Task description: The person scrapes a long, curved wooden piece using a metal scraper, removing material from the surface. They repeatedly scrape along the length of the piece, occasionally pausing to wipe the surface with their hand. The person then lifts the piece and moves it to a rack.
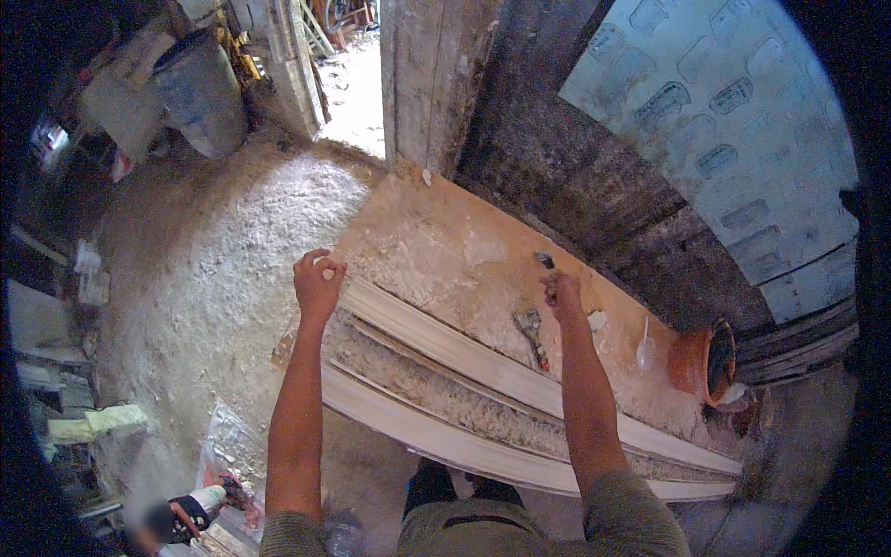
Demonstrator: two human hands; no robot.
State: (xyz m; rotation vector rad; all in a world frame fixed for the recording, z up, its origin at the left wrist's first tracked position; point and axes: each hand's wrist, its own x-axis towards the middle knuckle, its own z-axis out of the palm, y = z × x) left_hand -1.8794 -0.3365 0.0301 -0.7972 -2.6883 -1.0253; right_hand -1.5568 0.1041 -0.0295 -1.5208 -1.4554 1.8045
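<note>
My left hand [317,286] is closed in a pinch at the left end of a long white moulding [418,327]. Whatever its fingers may hold is too small to make out. Over the orange-brown board [436,223], my right hand [562,290] is closed around a small brush [544,260], its dark bristles pointing away from me. Below that hand, a wider flat brush [529,327] with a reddish handle lies on the board. A second long white moulding [390,399] runs nearer to my body, with a rough, plaster-crusted strip between the two.
An orange bucket [691,362] stands at the board's right end, beside a pale spoon-like tool [644,348]. Dark wall rises behind. A large grey-blue barrel [200,93] stands far left by a bright doorway. At lower left is another person [186,515].
</note>
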